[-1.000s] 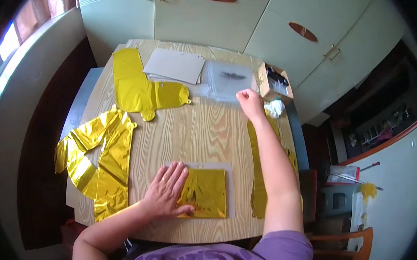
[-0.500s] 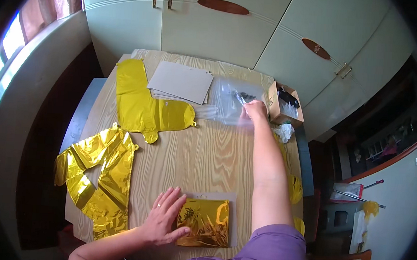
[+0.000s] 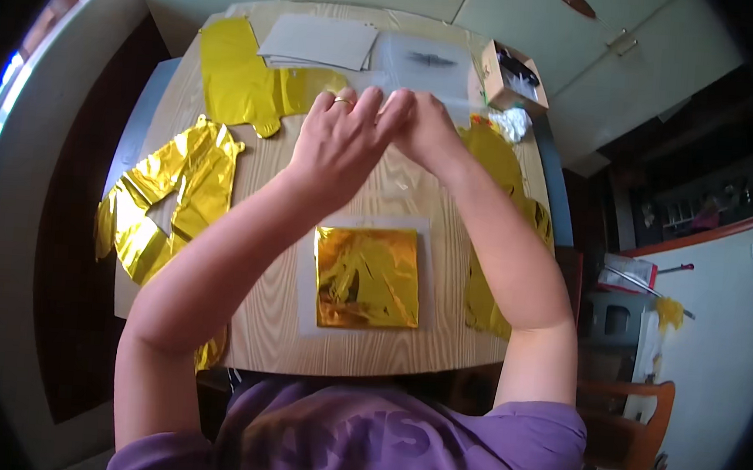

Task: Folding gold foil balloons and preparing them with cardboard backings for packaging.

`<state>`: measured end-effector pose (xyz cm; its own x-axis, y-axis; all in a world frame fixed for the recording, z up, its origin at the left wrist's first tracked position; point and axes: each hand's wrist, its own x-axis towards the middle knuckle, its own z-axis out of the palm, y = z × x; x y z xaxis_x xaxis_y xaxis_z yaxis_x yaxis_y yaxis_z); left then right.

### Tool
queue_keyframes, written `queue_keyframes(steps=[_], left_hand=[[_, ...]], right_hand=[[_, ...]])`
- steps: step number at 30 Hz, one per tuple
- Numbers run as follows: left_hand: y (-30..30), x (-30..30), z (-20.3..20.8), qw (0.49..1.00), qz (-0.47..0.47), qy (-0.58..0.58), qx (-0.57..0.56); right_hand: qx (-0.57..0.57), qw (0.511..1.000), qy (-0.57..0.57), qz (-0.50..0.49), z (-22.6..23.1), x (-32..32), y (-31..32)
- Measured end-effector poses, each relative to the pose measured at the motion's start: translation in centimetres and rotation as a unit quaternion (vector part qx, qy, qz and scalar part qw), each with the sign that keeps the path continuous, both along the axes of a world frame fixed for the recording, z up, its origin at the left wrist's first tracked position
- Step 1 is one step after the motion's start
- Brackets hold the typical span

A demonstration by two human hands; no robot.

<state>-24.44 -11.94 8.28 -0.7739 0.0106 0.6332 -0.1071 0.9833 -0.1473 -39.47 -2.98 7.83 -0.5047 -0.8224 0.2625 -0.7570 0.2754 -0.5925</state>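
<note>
My left hand (image 3: 334, 149) and my right hand (image 3: 431, 134) meet above the far middle of the table, fingers bent and closed. Between them they pinch a clear plastic bag (image 3: 402, 186), which hangs thin and hard to make out; my hands hide its upper edge. Nearer to me lies a folded gold foil balloon (image 3: 366, 278), a shiny square pack, on a pale grey card (image 3: 308, 307). Beyond my hands rests a stack of clear plastic bags (image 3: 423, 72).
Flat gold foil balloons lie at the far left (image 3: 227, 63), the left (image 3: 210, 175) and along the right edge (image 3: 486, 291). Grey cards (image 3: 320, 41) are stacked at the back. An open cardboard box (image 3: 496, 82) stands back right beside crumpled white plastic (image 3: 513, 124).
My right hand has come back from the bag stack with a clear bag. My left hand has left the folded balloon and moved up to join it. The view has tilted nearer.
</note>
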Motion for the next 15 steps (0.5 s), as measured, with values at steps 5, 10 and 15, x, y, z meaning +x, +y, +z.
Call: queue_keyframes(steps=[5,10,15], left_hand=[[-2.2,1.0,-6.1,0.996,-0.031,-0.043,0.075],[-4.2,2.3,-4.9,0.995,0.009,0.033,0.096],[-4.2,3.5,-4.6,0.997,0.005,0.028,0.078]], right_hand=[[-0.081,0.988,-0.116,-0.063,-1.1,3.8,5.3],[-0.011,0.991,0.027,-0.128,-2.4,9.9,11.7],[-0.001,0.975,0.21,-0.076,-11.2,12.6,12.3]])
